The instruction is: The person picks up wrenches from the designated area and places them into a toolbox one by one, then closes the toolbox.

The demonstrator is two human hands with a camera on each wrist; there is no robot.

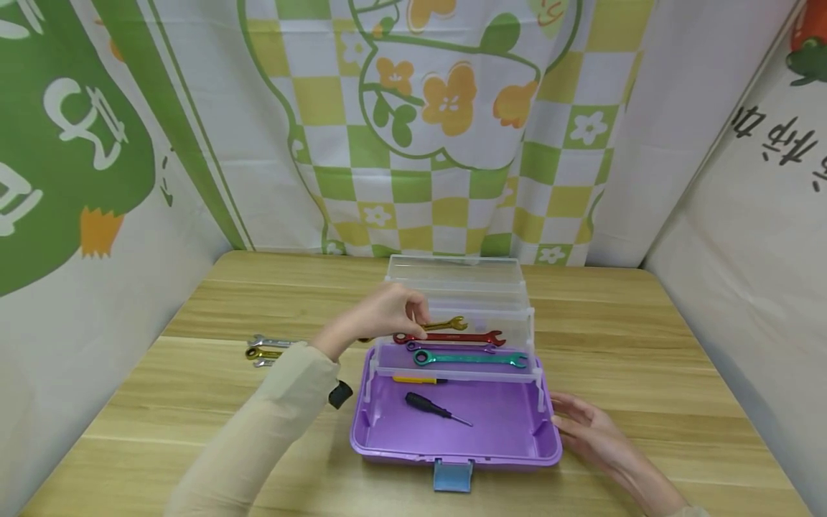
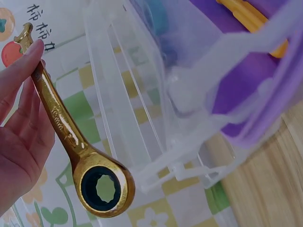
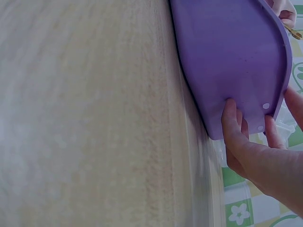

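Left hand (image 1: 388, 312) pinched one gold wrench (image 1: 447, 324) above the purple toolbox (image 1: 455, 424); tray held three wrenches. Right hand (image 1: 584, 424), fingers relaxed, touched the box's right side.

Toolbox (image 1: 388, 441) sits mid-table (image 1: 646, 359), upper tray (image 1: 533, 337) behind the open base. Three wrenches (image 1: 452, 347) in tray, screwdriver (image 1: 434, 408) in base, more wrenches (image 1: 265, 349) on table left.

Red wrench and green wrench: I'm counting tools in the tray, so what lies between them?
A purple wrench lies between the red wrench and green wrench, seen in the head view.
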